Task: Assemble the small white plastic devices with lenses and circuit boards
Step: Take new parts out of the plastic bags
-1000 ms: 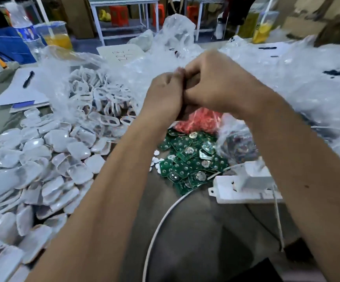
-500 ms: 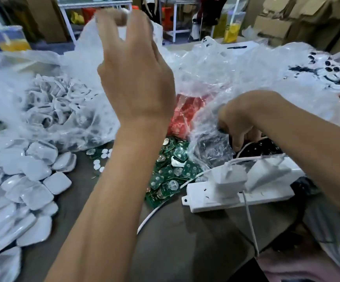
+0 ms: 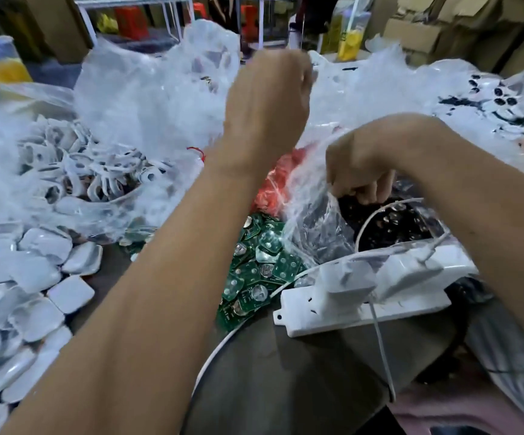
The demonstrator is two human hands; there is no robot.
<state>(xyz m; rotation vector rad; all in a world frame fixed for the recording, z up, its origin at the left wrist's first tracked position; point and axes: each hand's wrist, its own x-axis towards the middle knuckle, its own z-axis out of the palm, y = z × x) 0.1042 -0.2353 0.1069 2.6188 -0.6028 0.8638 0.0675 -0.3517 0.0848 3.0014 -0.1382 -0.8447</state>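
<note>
Nearest the camera, a bare patch of the grey table (image 3: 301, 381) showed between the two forearms, with a white cable (image 3: 213, 353) curving across it. Just beyond stood a white power strip (image 3: 361, 312) with two white adapters (image 3: 342, 285) plugged into it, thin cords trailing off them. Left of the strip lay a heap of green circuit boards (image 3: 254, 277), several with round silver cells on them, and at the far left edge of the table spread a large pile of white plastic shells (image 3: 28, 277), lying loose and overlapping. The right hand (image 3: 361, 164) was lowered behind the power strip, its fingers curled and gripping the edge of a clear plastic bag (image 3: 310, 233) that held dark small parts (image 3: 392, 224); what those parts were could not be told. A red bundle (image 3: 273, 189) showed behind the circuit boards, partly veiled by plastic. The left hand (image 3: 270, 105) was raised higher and farther out, closed into a fist, seemingly pinching clear plastic film at its far side, though the fingertips were hidden and blurred. To the left, another clear bag (image 3: 103, 158) held white ring-shaped plastic frames (image 3: 75, 171). More crumpled clear plastic (image 3: 411, 86) covered the far right of the table. Beyond the table stood cups of yellow drink (image 3: 350, 45), cardboard boxes (image 3: 442, 23) and a white metal rack (image 3: 166, 14).
</note>
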